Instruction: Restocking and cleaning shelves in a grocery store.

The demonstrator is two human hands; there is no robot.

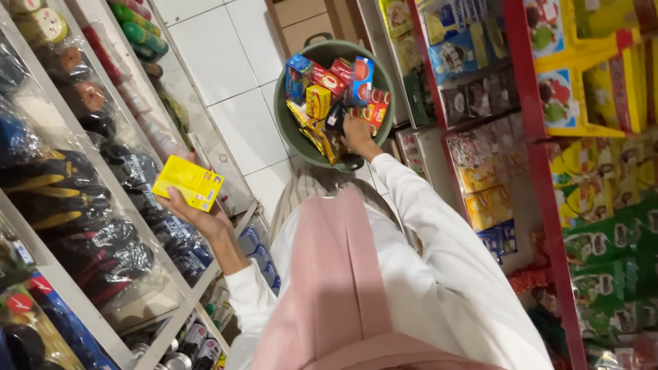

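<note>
Head view, looking down a shop aisle.

Left hand (pixel 199 216), left of centre: palm up, fingers curled under and around a flat yellow box (pixel 189 182), thumb along its lower edge. Box is held clear of the shelf, just in front of the white shelving (pixel 103 171) that runs diagonally across the left of the frame.

Right hand (pixel 356 131), upper centre: reaching into a round green tub (pixel 284 116) sitting on the white tiled floor (pixel 226 75). Fingers are down among the packs, touching the dark and yellow ones near the tub's lower rim. Can't tell whether they grip anything or how far they're spread; the packs hide the fingertips.

Tub contents: mixed small cartons, red boxes (pixel 356 75), a blue box (pixel 298 72), a yellow carton (pixel 317 101), piled to the rim. Dark handle visible at the tub's top edge.

Both arms in white sleeves (pixel 439 260); pink apron panel (pixel 336 288) fills bottom centre.

Left shelving: bagged dark goods in clear plastic (pixel 75 199), cans (pixel 192 346) on the lowest shelf at bottom left, green tubes at the top left.

Right of frame: red-framed rack (pixel 541 185) stacked with yellow, green and blue snack packets.

The 2 hands are well apart, yellow box left, tub upper centre.
</note>
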